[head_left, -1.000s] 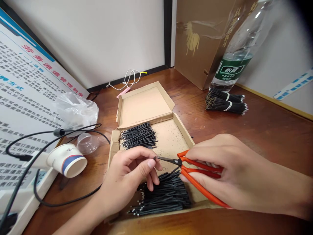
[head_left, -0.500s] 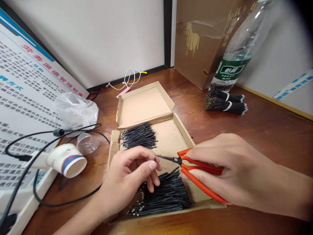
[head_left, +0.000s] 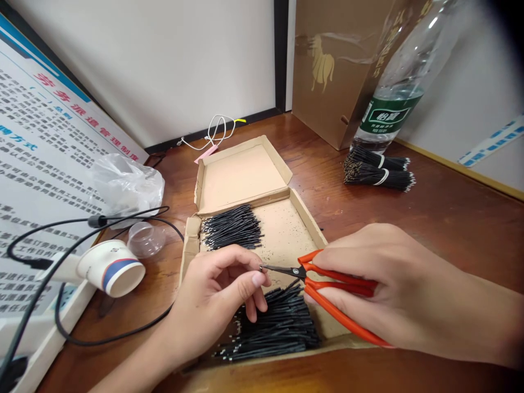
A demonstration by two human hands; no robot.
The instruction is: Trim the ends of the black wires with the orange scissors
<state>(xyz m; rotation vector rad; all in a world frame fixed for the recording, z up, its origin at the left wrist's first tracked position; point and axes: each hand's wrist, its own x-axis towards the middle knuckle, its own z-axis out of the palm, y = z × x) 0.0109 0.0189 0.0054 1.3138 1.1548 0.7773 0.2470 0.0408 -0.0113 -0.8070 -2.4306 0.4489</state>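
**Fig.** Wire (head_left: 261, 268) and pliers (head_left: 327, 271) meet above the open box (head_left: 241, 174) on the table (head_left: 429, 218); head view.

**Risks (judged).**
- (a) The wire is thin and only its end shows past the pinch. A slack pinch, or a sideways tug from the pliers, could pull it free. It would likely drop into the near pile (head_left: 278, 327), where it would be hard to tell from the rest.
- (b) The plier tips sit just beside the L. thumb, so a slip fwd could nick skin.
- (c) Too hard a squeeze on the handles could bite through the wire, not just grip it.

**L. hand** (head_left: 216, 297): thumb & forefinger are pressed together on the wire. The other fingers curl under, over the near pile; can't tell if they touch it.

**R. hand** (head_left: 380, 284): wrapped tight round the orange handles, which are almost together. The tips look closed on the wire end, but that spot is too small to be sure.

**Also shown:**
- far pile (head_left: 231, 226) at the box fold;
- tied bundles (head_left: 376, 170) by the bottle (head_left: 393, 93), well apart to the R.;
- cup (head_left: 112, 267) on its side, w/ bag (head_left: 123, 183) and cable (head_left: 102, 221), to the L.
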